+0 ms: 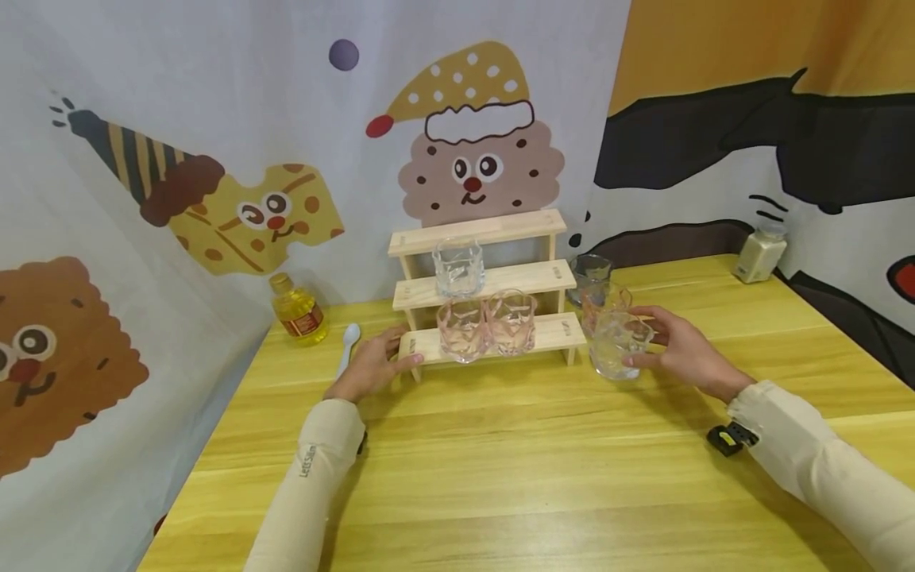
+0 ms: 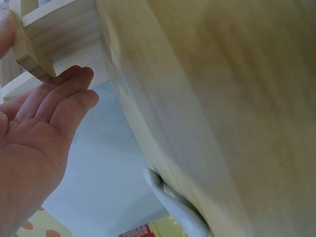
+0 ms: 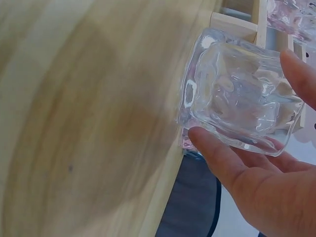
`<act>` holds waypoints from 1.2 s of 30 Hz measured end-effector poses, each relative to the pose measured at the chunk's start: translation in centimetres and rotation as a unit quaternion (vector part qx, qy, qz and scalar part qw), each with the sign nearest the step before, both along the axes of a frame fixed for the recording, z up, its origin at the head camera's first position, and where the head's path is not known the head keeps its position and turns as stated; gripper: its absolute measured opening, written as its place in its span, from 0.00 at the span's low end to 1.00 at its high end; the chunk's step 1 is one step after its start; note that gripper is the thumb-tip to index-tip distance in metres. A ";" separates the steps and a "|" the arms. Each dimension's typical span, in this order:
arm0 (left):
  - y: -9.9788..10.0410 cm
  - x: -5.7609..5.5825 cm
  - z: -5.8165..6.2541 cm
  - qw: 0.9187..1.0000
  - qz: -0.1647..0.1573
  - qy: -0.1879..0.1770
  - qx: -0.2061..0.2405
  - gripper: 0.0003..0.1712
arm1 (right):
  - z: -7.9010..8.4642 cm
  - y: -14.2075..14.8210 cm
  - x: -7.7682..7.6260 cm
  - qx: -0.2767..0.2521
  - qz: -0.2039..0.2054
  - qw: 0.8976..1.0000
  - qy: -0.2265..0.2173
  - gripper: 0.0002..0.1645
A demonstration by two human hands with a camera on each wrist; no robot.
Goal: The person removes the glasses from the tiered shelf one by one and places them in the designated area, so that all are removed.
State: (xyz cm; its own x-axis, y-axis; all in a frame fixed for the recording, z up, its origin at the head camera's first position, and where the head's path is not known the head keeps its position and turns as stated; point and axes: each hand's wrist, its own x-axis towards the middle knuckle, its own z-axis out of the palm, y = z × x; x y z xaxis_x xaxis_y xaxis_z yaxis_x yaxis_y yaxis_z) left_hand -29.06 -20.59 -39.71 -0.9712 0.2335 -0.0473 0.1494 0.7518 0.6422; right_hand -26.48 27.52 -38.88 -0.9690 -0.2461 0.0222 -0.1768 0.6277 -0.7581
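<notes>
Clear glass (image 1: 618, 348), where's it at?

Near right of the wooden stand (image 1: 525, 277), in the right hand (image 1: 682, 349). Thumb on the near side, fingers around the far side. Can't tell if the base touches the table (image 1: 500, 469).

Left hand (image 1: 373, 361)?

Holding the left end of the lowest shelf (image 1: 554, 332), thumb on one side, fingers on the other. Can't tell how tight. Probably steadying.

Which step?

My read: setting glasses out on the stand, this one mid-handling. Next move probably calls for a level lift above shelf height, then a shift left, without clipping the pink glass (image 1: 600, 299) just behind.

Counts?

Clear: two, one in hand, one on the left part of the middle shelf (image 1: 459, 268). Pink: three, one behind the held glass, plus a left one (image 1: 461, 332) and a right one (image 1: 511, 324) side by side on the lowest shelf. Dark glass (image 1: 589, 274): one I can make out, far right of the stand.

Others?

One stand, three shelves. One oil bottle (image 1: 300, 316) and one spoon (image 1: 349, 343) left, one jar (image 1: 761, 254) far right.
</notes>
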 end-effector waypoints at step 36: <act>-0.1 0.3 0.2 1.000 -0.002 -0.013 0.000 0.47 | 8.5 -8.6 -2.5 -0.050 0.032 0.997 0.056 0.54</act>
